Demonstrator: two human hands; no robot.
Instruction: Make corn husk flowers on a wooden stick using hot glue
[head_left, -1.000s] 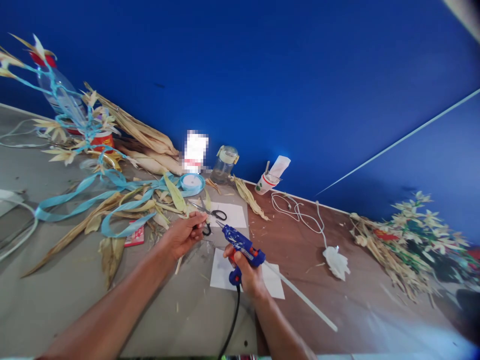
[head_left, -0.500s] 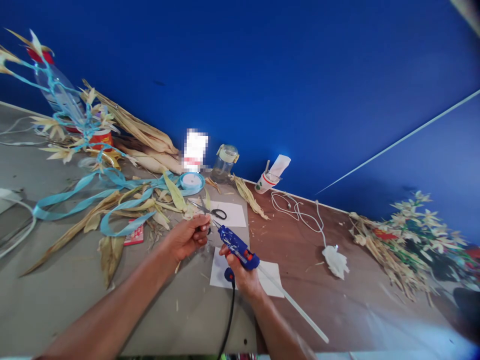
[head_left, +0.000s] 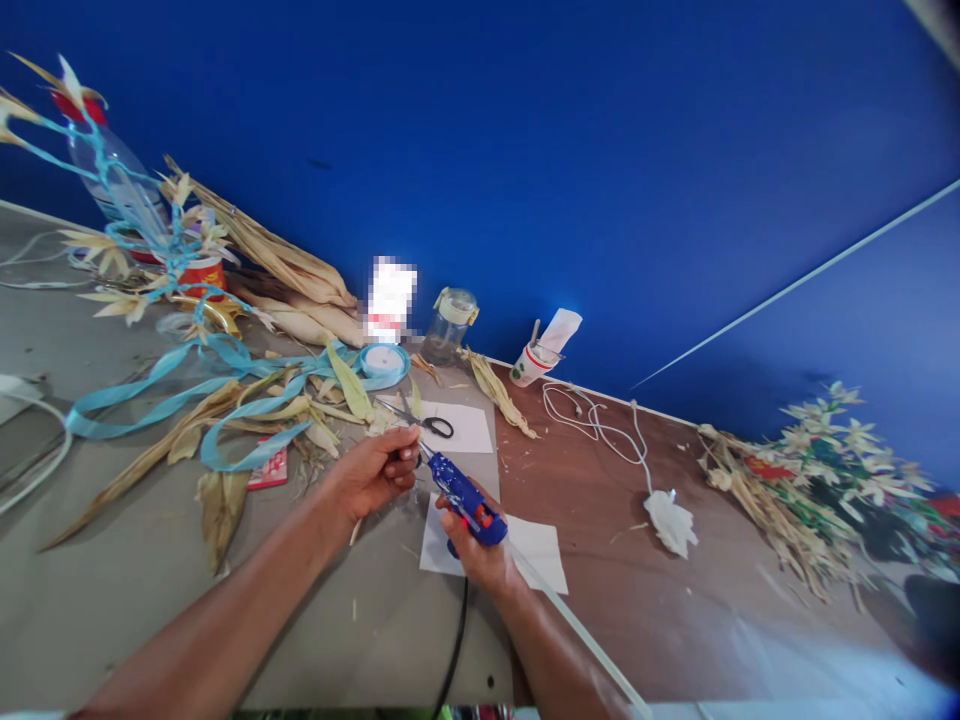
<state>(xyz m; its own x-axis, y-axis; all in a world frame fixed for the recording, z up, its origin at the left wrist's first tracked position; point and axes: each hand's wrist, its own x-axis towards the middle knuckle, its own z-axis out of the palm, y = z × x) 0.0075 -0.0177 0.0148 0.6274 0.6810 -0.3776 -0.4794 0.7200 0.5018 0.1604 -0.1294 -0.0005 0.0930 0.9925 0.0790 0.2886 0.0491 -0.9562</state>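
Observation:
My right hand (head_left: 480, 545) is wrapped round a blue hot glue gun (head_left: 466, 500), its metal nozzle pointing up and left. A long clear glue stick (head_left: 577, 627) sticks out of the gun's back end, and a black cord (head_left: 457, 650) hangs below. My left hand (head_left: 380, 470) is closed in a pinch right by the nozzle tip; what its fingers hold is too small to make out. Just beyond the fingertips, black-handled scissors (head_left: 437, 427) lie on a white sheet (head_left: 472, 430). A second white paper (head_left: 544, 555) lies under the gun and right hand.
Dried corn husks (head_left: 150, 470) and blue ribbon (head_left: 150, 405) spread over the left side, near a ribbon spool (head_left: 384, 362). A glass jar (head_left: 448, 325), a paper cup (head_left: 529, 364) and a white cable (head_left: 600, 425) stand or lie along the wall. Husk flowers (head_left: 847, 450) are far right.
The glue gun and my right hand have shifted slightly left, bringing the nozzle closer to my left fingertips. My left hand has barely moved.

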